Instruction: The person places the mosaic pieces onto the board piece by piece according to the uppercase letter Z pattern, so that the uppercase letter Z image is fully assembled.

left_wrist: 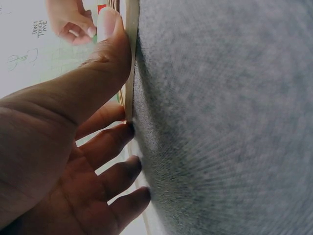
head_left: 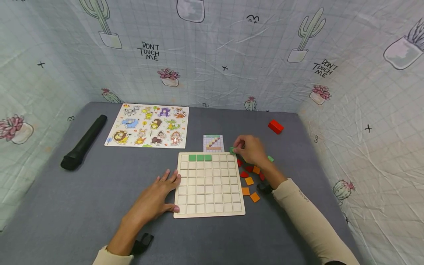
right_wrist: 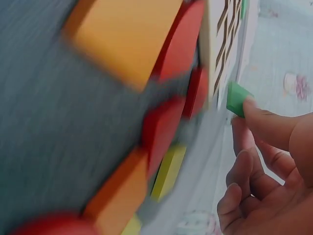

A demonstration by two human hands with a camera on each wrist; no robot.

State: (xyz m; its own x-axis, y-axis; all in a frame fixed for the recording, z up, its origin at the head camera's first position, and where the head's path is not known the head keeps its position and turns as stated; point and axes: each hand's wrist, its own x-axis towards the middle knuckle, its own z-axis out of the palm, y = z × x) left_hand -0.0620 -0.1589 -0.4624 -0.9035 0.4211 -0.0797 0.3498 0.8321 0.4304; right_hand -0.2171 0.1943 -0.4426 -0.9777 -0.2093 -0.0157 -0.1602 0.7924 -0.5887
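A wooden grid board (head_left: 209, 189) lies flat on the grey table, with three green square tiles (head_left: 200, 158) side by side in its top row. My left hand (head_left: 149, 202) rests at the board's left edge, fingers spread and fairly straight, thumb and fingertips touching the rim. Between thumb and finger, my right hand (head_left: 251, 150) pinches a green square tile (right_wrist: 237, 98) by the board's top right corner. Right of the board lie loose pieces: orange squares (head_left: 249, 181), red rounded pieces (head_left: 244, 174) and a green tile (head_left: 271, 158) partly behind the right wrist.
A small pattern card (head_left: 213, 143) touches the board's far edge. Farther back left is an animal picture puzzle (head_left: 147, 126), with a black microphone (head_left: 84, 143) beside it. A red block (head_left: 276, 126) sits at the back right. Printed cloth (head_left: 205, 48) walls in the table.
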